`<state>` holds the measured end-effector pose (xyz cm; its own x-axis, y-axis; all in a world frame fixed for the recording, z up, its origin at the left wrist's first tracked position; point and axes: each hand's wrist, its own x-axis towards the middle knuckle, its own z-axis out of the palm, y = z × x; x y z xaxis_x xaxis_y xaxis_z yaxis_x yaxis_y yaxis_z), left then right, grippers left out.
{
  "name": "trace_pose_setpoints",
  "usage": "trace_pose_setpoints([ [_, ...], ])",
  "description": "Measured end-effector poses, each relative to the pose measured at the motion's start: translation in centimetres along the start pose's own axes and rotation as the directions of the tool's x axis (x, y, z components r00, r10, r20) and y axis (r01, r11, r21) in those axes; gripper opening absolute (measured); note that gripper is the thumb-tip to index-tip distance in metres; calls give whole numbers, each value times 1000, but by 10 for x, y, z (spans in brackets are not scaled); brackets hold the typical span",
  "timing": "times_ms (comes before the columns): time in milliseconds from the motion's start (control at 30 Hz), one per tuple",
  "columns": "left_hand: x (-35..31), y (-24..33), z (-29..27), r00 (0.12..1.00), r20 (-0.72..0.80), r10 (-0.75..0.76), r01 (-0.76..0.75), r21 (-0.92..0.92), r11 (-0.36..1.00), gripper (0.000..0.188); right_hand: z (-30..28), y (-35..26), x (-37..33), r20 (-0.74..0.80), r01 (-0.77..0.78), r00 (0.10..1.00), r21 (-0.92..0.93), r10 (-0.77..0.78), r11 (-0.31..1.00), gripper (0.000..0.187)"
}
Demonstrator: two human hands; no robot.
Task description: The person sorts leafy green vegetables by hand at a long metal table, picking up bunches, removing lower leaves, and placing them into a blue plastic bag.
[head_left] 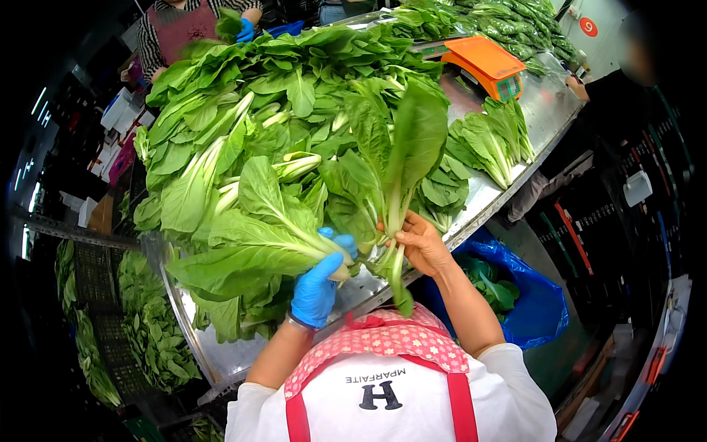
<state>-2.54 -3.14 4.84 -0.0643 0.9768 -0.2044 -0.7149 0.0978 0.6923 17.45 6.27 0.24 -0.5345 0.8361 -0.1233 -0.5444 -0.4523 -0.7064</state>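
My left hand (318, 287), in a blue glove, is closed round the pale stem end of a leafy green head (272, 228). Its broad leaves spread to the left over the pile. My bare right hand (418, 241) grips the stems of some loose leaves (401, 162); the tallest stands upright and is blurred, and one small leaf hangs below the fingers. Both hands are above the near edge of the metal table (357, 295). Beyond them a large heap of the same greens (221, 140) covers much of the table.
An orange scale (486, 62) stands at the back right, near a small bunch of greens (493, 140). A blue bag (534, 295) with leaves sits below the table at right. Crates of greens (151, 324) are at lower left. Two people work across and to the right.
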Motion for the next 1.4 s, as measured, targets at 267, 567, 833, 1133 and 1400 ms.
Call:
trace_pose_setpoints([
  [267, 16, -3, 20, 1000, -18, 10, -8, 72, 997, 48, 7, 3, 6, -15, -26, 1000, -163, 24, 986, 60],
  [567, 19, -21, 38, 976, -165, 141, -61, 414, 908, 36, 49, 35, -7, 182, 161, 932, -983, -314, -92, 70],
  [833, 16, -13, 15, 971, -234, 51, -44, 34, 998, 36, 60, 28, -23, 4, 92, 995, -469, -102, 878, 45],
  [1133, 2, -6, -7, 990, -33, -134, 135, 16, 991, 42, 66, 19, -30, -14, 99, 994, -351, -111, 931, 23],
  [1400, -1, -16, 23, 971, 19, -238, 236, 67, 969, 37, 70, 22, -50, -306, 223, 908, -223, -285, 949, 20],
])
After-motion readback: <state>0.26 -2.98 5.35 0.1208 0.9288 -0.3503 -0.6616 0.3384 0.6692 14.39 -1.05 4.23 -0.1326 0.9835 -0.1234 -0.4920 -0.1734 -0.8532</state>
